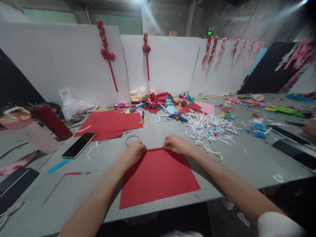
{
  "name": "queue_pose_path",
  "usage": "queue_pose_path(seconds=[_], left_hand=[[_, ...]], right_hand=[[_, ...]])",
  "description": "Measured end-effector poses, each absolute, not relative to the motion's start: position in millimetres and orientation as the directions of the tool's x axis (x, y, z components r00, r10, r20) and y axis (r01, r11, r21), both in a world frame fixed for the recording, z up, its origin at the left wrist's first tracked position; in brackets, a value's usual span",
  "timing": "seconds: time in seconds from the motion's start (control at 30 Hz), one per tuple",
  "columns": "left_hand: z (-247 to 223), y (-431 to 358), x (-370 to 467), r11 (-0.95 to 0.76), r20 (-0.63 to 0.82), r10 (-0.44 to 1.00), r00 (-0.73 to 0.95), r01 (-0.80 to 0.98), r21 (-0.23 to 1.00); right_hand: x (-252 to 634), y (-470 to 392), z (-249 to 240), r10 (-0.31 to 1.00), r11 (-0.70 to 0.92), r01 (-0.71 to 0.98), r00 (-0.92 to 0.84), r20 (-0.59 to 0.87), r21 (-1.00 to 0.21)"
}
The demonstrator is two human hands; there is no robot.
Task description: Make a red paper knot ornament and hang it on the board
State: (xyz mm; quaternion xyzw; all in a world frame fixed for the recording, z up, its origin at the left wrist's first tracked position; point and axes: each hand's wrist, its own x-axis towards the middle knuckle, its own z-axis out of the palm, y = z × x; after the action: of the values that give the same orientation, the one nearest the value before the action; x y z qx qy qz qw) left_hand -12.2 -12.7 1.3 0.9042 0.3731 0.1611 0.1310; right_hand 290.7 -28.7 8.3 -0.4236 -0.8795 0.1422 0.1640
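Observation:
A red sheet (160, 177) of paper or thin foam lies on the grey table in front of me, its near edge close to the table's front. Its far edge is rolled into a narrow tube (155, 149). My left hand (135, 150) pinches the left end of this rolled edge. At the right end, my right hand (175, 144) grips the roll with bent fingers. Both hands are closed, and the fingertips partly hide the roll's ends. Just beyond my left hand sits a thin ring (132, 140), perhaps a roll of clear tape.
More red sheets (113, 122) with a yellow cutter (142, 117) lie behind. A phone (79, 145), red flask (51, 121) and pink bottle (29, 131) stand left. White paper strips (212, 126) and a blue glue gun (178, 116) lie right. Another person's hand (309, 129) shows far right.

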Motion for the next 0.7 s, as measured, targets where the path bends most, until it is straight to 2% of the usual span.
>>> queue_pose_path(seconds=[0.47, 0.7], left_hand=[[-0.7, -9.2, -13.4, -0.691, 0.175, 0.708, 0.684, 0.622, 0.367], [3.7, -11.5, -12.2, -0.69, 0.173, 0.709, 0.684, 0.622, 0.37]], right_hand=[[286.8, -38.5, 21.1, 0.779, 0.623, 0.713, -0.602, 0.174, -0.321], [285.2, -34.3, 21.9, 0.827, 0.547, 0.729, -0.547, 0.129, -0.412]])
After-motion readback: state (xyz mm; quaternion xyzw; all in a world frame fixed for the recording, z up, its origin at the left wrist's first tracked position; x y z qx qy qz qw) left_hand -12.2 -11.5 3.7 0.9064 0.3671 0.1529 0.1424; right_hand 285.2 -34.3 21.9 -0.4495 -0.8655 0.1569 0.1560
